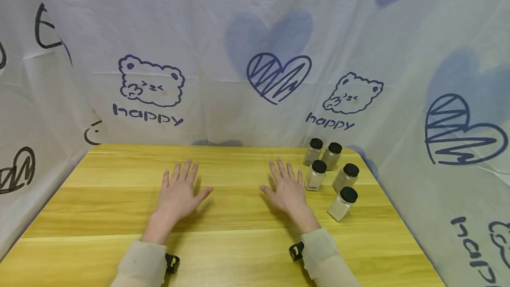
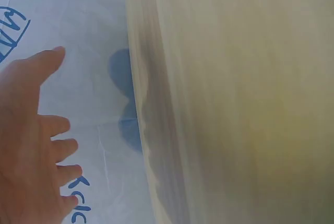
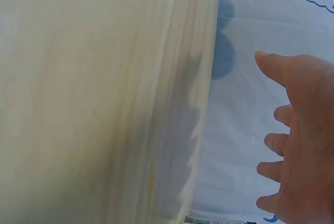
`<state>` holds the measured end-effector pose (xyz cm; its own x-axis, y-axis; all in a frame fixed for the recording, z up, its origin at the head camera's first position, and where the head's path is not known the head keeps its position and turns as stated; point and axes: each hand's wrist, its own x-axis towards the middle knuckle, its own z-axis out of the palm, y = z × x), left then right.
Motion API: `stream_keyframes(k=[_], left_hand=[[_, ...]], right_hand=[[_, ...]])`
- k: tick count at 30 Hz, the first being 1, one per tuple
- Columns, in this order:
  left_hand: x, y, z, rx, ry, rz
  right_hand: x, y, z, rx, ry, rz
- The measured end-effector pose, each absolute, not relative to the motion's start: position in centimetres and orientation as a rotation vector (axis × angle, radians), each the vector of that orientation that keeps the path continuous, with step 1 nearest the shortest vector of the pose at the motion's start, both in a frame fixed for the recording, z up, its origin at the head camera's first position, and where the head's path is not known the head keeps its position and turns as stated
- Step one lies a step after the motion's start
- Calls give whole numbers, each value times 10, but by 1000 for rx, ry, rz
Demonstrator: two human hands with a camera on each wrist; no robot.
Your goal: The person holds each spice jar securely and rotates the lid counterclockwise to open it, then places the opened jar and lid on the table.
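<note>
Left hand and right hand palm down over the counter, either side of its middle. Fingers of both spread wide, thumbs angled inward, nothing held. Shadows suggest the hands hover; contact with the wood not certain.

Jars: five, upright, loosely clustered at the counter's far right. Left jar just beside the right hand's little finger; cannot tell if they touch. Two back jars close to each other, right jar behind front jar. Left hand well apart from all.

Handling, a judgement: right hand the better placed. Front jar probably easiest to grip, with most room around it; at the back, a wide reach could knock a neighbour. Best to clear left jar first, come in from above, narrow the fingers onto opposite flat sides, lift straight.

Materials: jar walls clear, squarish; glass or plastic, cannot tell. Lids black, round. Contents pale in left and front jars, darker brownish in the rest. Counter yellowish, wood-grained. Curtain pale, creased, printed with hearts and bears.
</note>
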<state>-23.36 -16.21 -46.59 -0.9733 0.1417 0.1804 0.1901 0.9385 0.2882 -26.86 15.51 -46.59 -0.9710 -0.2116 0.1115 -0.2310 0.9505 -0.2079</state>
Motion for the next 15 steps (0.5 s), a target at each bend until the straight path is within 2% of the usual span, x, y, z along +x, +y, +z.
stream_keyframes(k=[15], left_hand=[[-244, -142, -452, -356, -2770, -488]], right_hand=[[-265, 163, -452, 396, -2741, 430]])
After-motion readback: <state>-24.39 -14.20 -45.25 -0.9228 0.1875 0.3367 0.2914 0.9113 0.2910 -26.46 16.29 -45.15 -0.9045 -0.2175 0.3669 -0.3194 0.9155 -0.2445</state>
